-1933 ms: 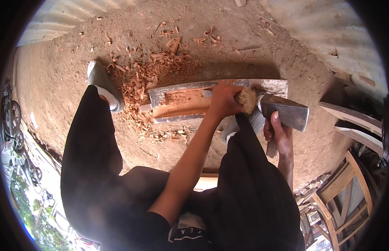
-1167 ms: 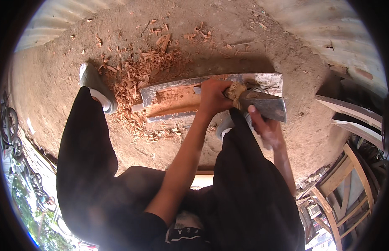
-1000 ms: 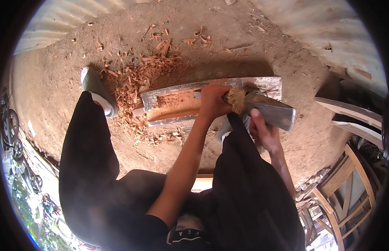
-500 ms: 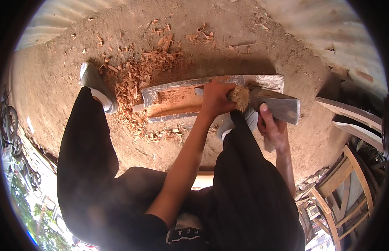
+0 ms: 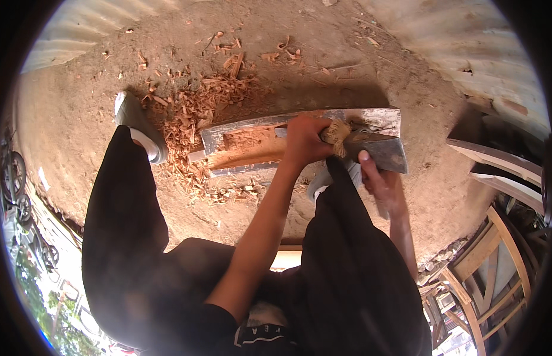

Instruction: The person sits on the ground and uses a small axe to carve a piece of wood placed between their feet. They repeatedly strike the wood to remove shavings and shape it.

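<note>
Ahead of me a hollowed wooden piece [image 5: 246, 155] lies on the ground, its cut inside reddish and its edges worn grey. My left hand [image 5: 304, 139] is closed round a chisel, with the metal blade [image 5: 281, 132] pointing left over the hollow. The handle's frayed, pale butt [image 5: 336, 133] sticks out to the right of the fist. In my right hand [image 5: 383, 184] is a heavy grey wedge-shaped block [image 5: 380, 151], thumb along its near side. The block's left end is at the handle's butt; whether they touch I cannot tell.
Reddish wood shavings [image 5: 211, 95] cover the dirt floor beyond and left of the piece. My shoes [image 5: 136, 124] stand either side. Curved boards [image 5: 501, 163] and a wooden chair frame [image 5: 486, 261] are on the right. Corrugated sheeting [image 5: 471, 59] stands at far right.
The grey block in my right hand has moved left, up to the chisel's butt. My left hand and the chisel have barely shifted.
</note>
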Action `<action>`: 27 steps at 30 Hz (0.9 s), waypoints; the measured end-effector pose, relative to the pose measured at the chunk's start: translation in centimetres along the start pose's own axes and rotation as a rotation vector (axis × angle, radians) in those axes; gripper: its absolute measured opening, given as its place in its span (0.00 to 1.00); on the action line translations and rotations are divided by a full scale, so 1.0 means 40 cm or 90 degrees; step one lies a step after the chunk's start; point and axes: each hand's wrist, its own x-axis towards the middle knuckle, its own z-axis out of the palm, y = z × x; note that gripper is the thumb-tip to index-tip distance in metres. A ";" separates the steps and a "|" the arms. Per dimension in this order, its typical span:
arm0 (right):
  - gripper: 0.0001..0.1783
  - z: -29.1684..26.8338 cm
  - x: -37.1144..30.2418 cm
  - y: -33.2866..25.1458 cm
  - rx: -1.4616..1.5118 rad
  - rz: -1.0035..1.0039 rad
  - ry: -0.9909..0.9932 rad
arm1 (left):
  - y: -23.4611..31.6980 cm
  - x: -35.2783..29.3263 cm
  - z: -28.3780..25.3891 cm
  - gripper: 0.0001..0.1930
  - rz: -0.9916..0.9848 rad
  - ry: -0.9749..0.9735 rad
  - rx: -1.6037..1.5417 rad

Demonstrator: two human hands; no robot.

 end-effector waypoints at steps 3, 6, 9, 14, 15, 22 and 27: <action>0.30 -0.017 0.002 0.005 0.003 -0.039 0.027 | 0.008 0.000 0.005 0.12 -0.002 -0.002 0.011; 0.32 0.022 0.006 0.021 0.032 0.135 0.003 | 0.009 0.007 0.008 0.12 -0.012 -0.028 0.029; 0.33 0.009 0.017 0.010 -0.010 0.017 0.024 | 0.005 -0.001 0.003 0.12 -0.020 -0.043 0.058; 0.33 -0.001 0.009 0.018 0.056 0.040 0.055 | 0.005 0.002 0.005 0.12 -0.019 -0.035 0.036; 0.33 0.009 0.008 0.023 0.058 0.078 0.031 | 0.009 0.006 0.008 0.12 -0.020 -0.038 0.031; 0.35 -0.013 0.009 0.050 0.062 0.071 0.032 | 0.003 -0.003 0.021 0.12 0.004 -0.020 0.080; 0.30 -0.019 0.005 0.010 0.015 0.105 -0.010 | 0.008 0.000 0.009 0.12 -0.011 -0.067 0.084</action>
